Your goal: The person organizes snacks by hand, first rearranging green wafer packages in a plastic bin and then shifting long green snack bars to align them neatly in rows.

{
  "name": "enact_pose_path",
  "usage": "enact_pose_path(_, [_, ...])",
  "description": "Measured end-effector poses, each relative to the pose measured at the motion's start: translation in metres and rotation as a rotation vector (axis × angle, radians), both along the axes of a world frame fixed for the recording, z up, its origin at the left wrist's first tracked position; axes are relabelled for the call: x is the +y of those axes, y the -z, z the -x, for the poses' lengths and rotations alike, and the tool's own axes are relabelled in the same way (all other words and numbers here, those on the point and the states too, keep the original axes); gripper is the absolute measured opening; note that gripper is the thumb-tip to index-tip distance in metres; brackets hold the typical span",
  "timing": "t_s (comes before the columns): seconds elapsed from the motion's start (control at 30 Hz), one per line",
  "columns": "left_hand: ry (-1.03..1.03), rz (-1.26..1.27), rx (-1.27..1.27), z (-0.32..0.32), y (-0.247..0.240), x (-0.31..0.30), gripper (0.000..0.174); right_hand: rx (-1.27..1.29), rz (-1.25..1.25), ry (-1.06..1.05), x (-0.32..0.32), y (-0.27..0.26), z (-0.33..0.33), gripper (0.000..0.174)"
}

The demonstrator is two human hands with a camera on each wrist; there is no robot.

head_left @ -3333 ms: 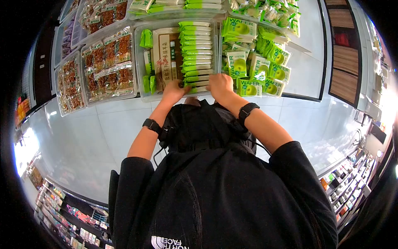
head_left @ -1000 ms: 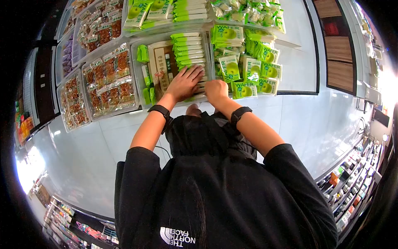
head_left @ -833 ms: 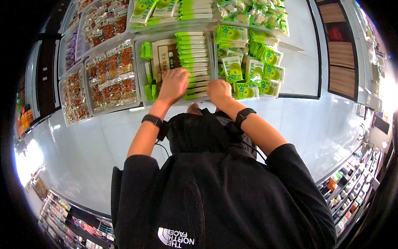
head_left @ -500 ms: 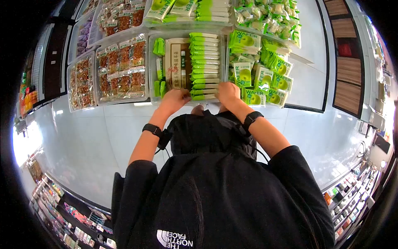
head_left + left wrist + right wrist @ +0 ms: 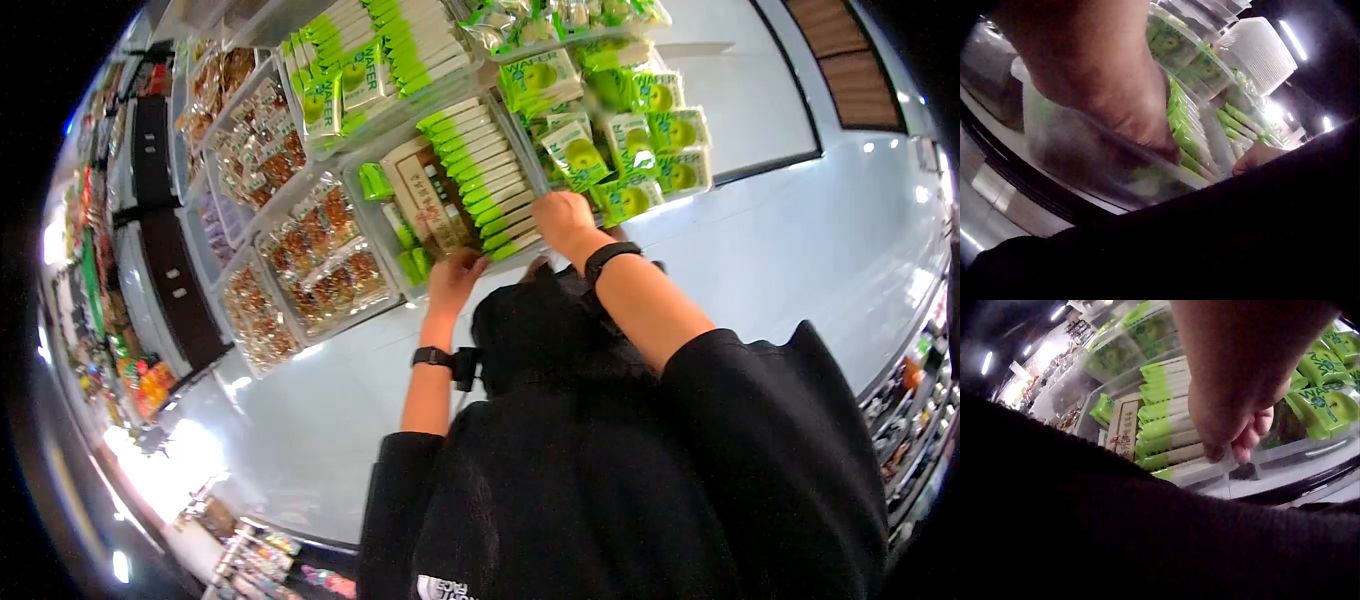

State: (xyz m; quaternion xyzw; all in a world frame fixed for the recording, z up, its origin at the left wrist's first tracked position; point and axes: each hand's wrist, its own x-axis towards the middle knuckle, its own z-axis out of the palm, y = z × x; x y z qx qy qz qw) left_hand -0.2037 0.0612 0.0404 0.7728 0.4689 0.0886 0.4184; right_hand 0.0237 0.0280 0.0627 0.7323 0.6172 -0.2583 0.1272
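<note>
A clear plastic bin (image 5: 375, 222) holds a row of green-and-white wafer packs (image 5: 485, 170) standing on edge beside a brown-and-cream box (image 5: 425, 195). My left hand (image 5: 458, 280) reaches over the bin's near wall, fingers bent toward the green ends of the nearest packs. In the left wrist view the wrist and the wall hide those fingertips. My right hand (image 5: 563, 217) grips the bin's right rim at the near end of the row. In the right wrist view the right thumb is on the pack side and the fingers (image 5: 1254, 434) curl on the outside of the wall.
Loose apple wafer packs (image 5: 580, 155) lie to the right of the bin. Bins of brown snack packs (image 5: 325, 270) stand to its left. Another bin of green wafers (image 5: 370, 60) sits behind. Pale floor (image 5: 330, 430) lies around the person.
The left hand lay across the near packs, then drew back to the bin's near side, left of the row. The right hand stayed at the right rim. The head view has turned.
</note>
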Motion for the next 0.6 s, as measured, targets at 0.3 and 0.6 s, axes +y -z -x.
enact_pose_path(0.3, [0.014,-0.024,0.21,0.005,0.015,0.001,0.032,-0.006,0.009,0.15,0.011,0.007,0.009,0.013])
enact_pose_path(0.6, [0.047,-0.012,0.273,-0.012,-0.018,0.0,0.024,0.055,0.206,0.249,0.025,0.007,0.014,0.015])
